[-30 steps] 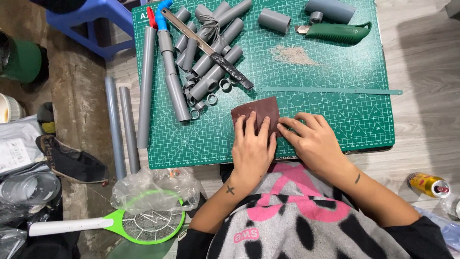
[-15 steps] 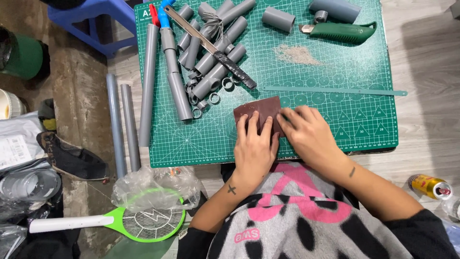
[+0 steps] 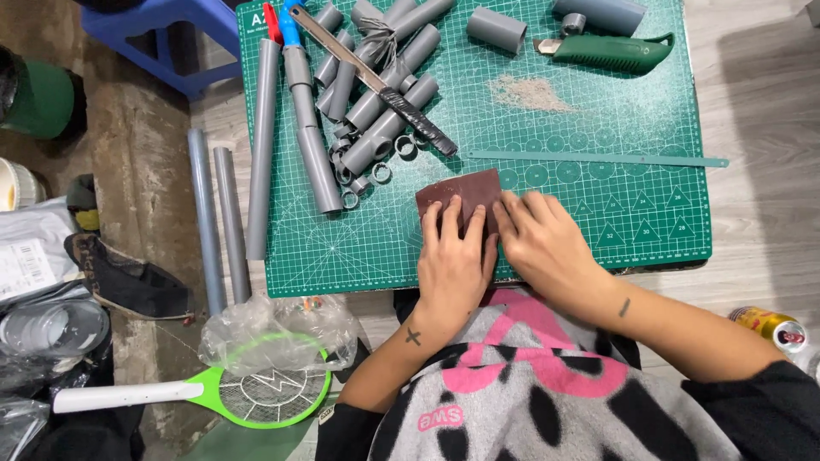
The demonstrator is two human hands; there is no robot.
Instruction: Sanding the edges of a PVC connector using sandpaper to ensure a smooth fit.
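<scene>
We see a green cutting mat [image 3: 598, 205] filling the tabletop, with a heap of grey pipe pieces [image 3: 367, 102] at its upper left and a green utility knife [image 3: 615, 51] near the top edge. At the mat's near edge lies a brown sandpaper sheet [image 3: 461, 189]. Our left hand [image 3: 453, 260] lies flat, fingers spread, pressing on the sheet. Our right hand [image 3: 542, 243] rests just beside it, fingers slightly curled on the sheet's right edge; whether anything is under them we cannot tell.
</scene>
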